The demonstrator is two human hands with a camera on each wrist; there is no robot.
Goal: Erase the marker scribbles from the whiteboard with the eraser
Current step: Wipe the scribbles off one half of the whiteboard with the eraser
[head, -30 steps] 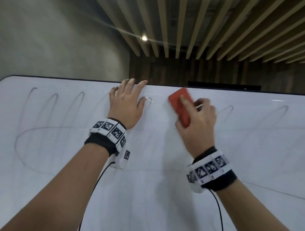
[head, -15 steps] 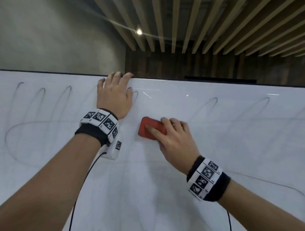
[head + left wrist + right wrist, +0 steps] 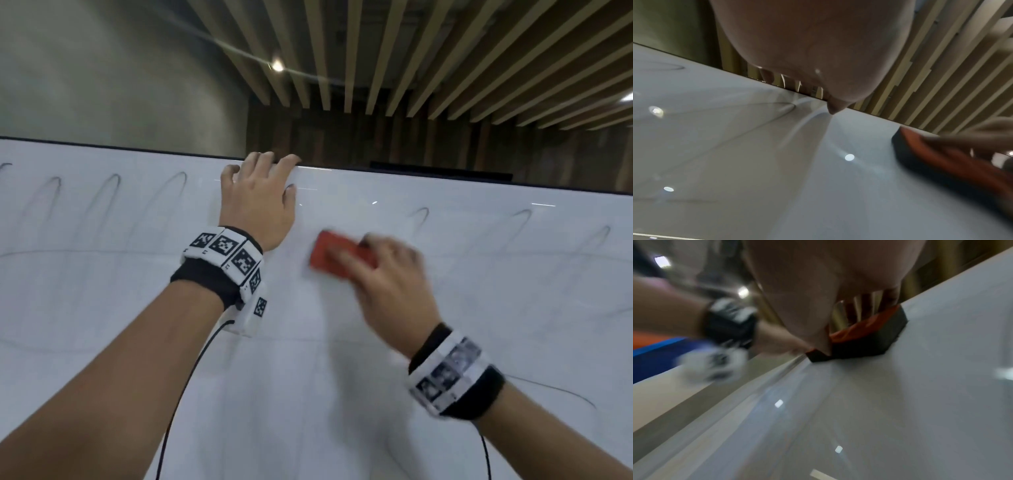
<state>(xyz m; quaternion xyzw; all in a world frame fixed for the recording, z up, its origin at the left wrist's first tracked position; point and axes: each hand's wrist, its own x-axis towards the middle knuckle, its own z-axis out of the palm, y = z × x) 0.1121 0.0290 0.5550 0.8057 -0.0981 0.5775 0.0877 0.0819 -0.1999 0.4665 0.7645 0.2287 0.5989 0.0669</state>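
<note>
A large whiteboard [image 3: 308, 394] fills the lower head view, with faint grey marker loops [image 3: 109, 192] at upper left and more loops [image 3: 520, 222] at upper right. My right hand [image 3: 387, 277], blurred by motion, grips a red eraser [image 3: 329, 257] with a dark felt base and presses it flat on the board just right of my left hand. In the right wrist view the eraser [image 3: 869, 339] sits under my fingers. My left hand [image 3: 260, 198] lies flat against the board, its fingertips hooked over the top edge. The left wrist view shows the eraser [image 3: 941, 162] at the right.
The board's dark top edge [image 3: 411, 171] runs across the head view. Behind it are a grey wall [image 3: 102, 85] and a wooden slatted ceiling [image 3: 411, 51]. Thin cables [image 3: 191, 377] hang from both wristbands in front of the board.
My right hand swept the eraser from near the top edge down and left, and now it is sliding right again. The left hand stayed at the top edge.
</note>
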